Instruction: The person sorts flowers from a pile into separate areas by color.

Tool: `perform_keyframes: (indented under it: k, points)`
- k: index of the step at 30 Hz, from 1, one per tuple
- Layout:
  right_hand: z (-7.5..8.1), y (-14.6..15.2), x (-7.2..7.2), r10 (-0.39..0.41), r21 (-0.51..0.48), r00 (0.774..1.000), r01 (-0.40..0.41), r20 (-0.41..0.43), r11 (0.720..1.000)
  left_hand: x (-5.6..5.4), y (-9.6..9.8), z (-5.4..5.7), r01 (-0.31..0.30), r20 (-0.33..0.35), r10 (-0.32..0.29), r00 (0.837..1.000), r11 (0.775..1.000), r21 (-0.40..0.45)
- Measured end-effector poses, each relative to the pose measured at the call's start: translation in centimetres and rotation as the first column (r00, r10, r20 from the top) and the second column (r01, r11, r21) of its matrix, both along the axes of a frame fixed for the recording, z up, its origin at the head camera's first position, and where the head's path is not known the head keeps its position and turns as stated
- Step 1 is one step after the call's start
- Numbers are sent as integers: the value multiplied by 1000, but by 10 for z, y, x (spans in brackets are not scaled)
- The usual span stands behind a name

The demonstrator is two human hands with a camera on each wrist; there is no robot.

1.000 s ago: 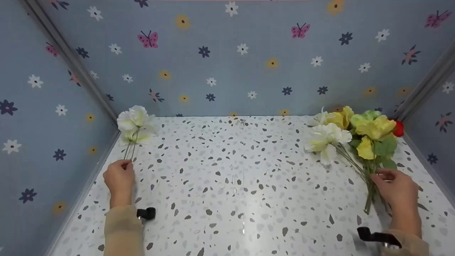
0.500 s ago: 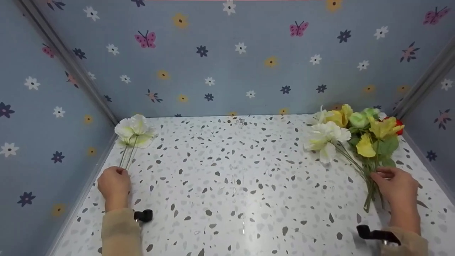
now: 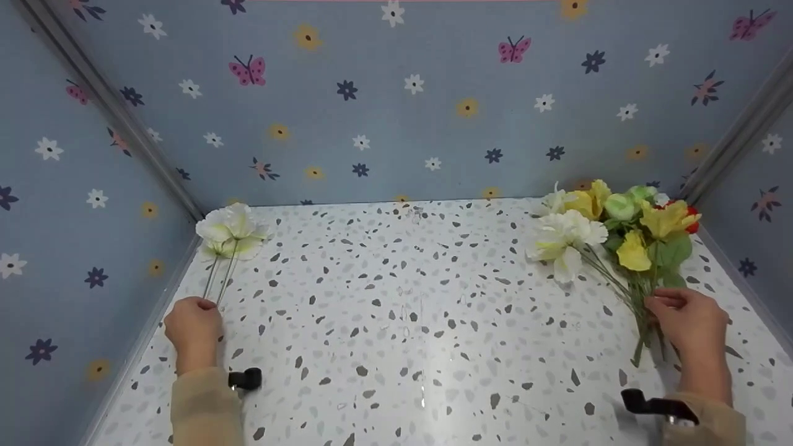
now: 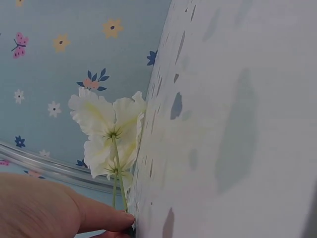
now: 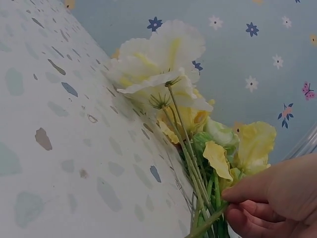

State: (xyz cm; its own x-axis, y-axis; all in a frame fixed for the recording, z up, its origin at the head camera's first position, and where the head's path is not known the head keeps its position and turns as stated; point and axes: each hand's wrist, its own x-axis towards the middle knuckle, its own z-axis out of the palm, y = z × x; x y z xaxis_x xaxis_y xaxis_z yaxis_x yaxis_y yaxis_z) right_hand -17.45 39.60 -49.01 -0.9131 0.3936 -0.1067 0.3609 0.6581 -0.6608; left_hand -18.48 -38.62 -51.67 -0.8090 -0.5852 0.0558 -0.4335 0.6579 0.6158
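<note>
At ten o'clock on the table, two white flowers are positioned near the corner. Two stems run from them to my left hand at nine o'clock, thumb and finger pinched on both. At three o'clock, my right hand is clamped on stems of one mixed bunch; I cannot tell how many. Its blooms, including one red flower, point toward two o'clock.
</note>
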Motion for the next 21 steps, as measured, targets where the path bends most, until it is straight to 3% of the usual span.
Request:
perform_keyframes:
  k: [12, 17, 21]
  points:
    - [3, 2, 3, -44, -38, 999, 45, 30, 998, 3, 0, -1, -10, -3, 11, 1000, 999, 41]
    - [12, 3, 4, -73, -121, 997, 74, 12, 990, 0, 5, 13, -13, 4, 13, 1000, 997, 82]
    - [24, -3, 5, -147, -204, 989, 137, -33, 969, -3, 25, 32, 30, -68, -22, 997, 993, 117]
